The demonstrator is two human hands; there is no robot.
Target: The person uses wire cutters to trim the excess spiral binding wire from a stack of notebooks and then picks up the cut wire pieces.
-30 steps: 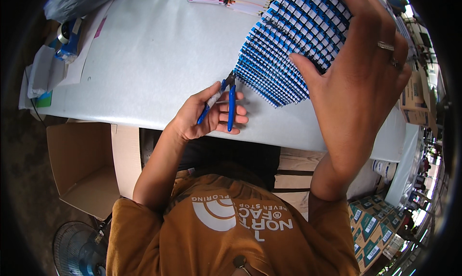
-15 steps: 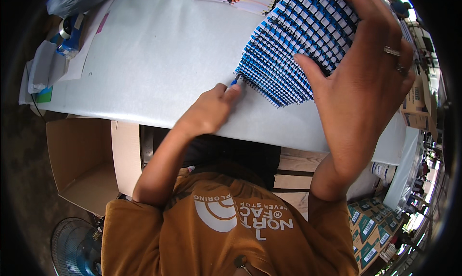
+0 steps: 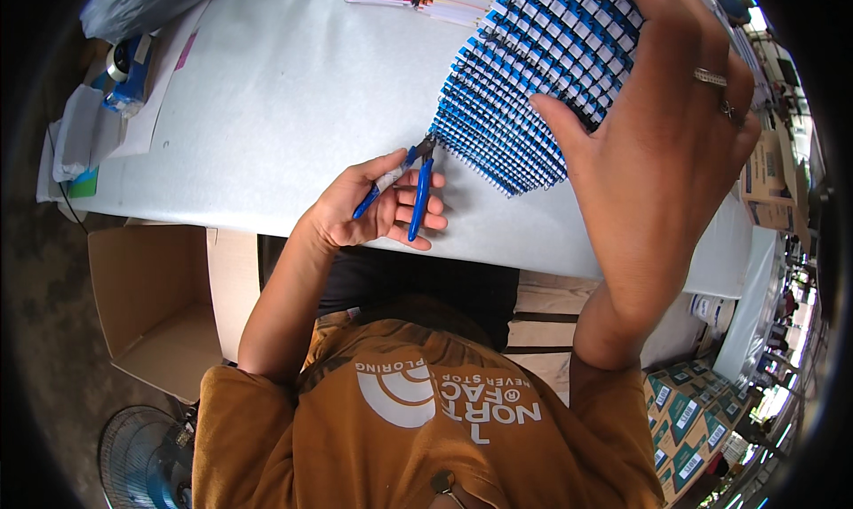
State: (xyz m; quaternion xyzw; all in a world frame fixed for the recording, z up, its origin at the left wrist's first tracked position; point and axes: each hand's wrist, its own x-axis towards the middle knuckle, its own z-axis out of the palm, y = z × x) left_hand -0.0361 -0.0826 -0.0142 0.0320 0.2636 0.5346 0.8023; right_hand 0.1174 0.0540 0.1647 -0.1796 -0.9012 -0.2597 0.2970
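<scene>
Holding opened blue pliers (image 3: pixel 420 198), the left hand (image 3: pixel 377 221) was beside the stacked notebooks (image 3: pixel 515 100)! The right hand (image 3: pixel 657 145) clasped them.

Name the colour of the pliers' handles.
The pliers' handles are blue, one with a whitish patch; the head view shows them best.

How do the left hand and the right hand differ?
The left hand is palm up, while the right hand shows its back. The left hand holds pliers; the right hand holds a blue-and-white stack. The right hand wears rings; none show on the left hand. Both are ungloved.
</scene>
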